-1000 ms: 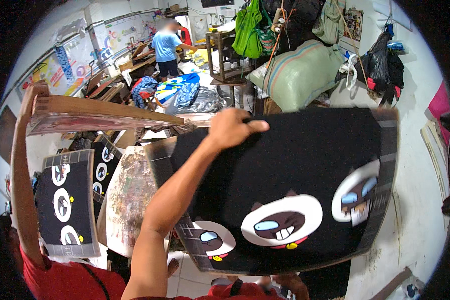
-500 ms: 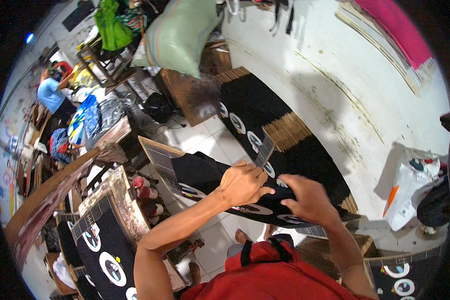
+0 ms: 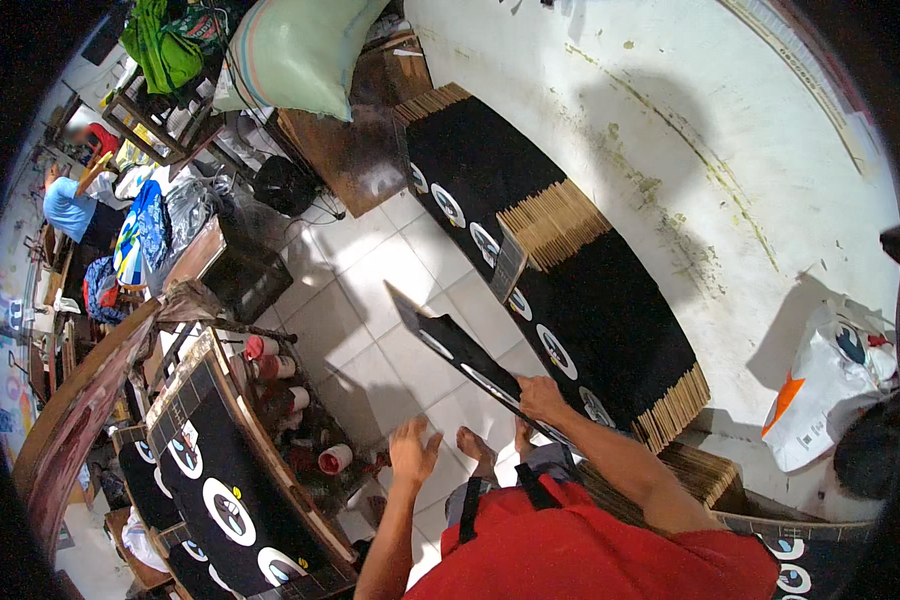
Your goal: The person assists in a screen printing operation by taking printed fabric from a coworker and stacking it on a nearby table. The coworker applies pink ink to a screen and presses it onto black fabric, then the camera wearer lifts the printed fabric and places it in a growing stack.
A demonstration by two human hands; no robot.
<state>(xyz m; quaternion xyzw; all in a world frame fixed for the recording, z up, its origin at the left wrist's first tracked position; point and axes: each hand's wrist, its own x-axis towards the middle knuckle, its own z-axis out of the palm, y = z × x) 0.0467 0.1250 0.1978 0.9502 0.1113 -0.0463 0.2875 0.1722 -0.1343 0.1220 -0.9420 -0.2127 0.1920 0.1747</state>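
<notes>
My right hand (image 3: 543, 398) grips a long flat board covered in black printed cloth (image 3: 460, 362) by its edge. The board is tilted nearly edge-on, above the floor in front of my feet, and its far end points up and left. White round patches show along its narrow visible face. My left hand (image 3: 413, 452) is apart from the board, to its left, with its fingers spread and nothing in them. A long row of upright boards draped in black cloth (image 3: 610, 290) with white eye-like prints leans along the wall on the right.
At the left, a table (image 3: 250, 440) bears more black printed cloth (image 3: 205, 470). Red-and-white containers (image 3: 335, 459) stand beside it. A stuffed pale green sack (image 3: 295, 55) lies at the back, and a white bag (image 3: 830, 390) sits at right. A person in blue (image 3: 68, 208) works far left.
The cloth-covered board has swung from showing its broad face to nearly edge-on. My left hand has moved off it, down and left, and opened. My right hand has shifted left, gripping the board's edge.
</notes>
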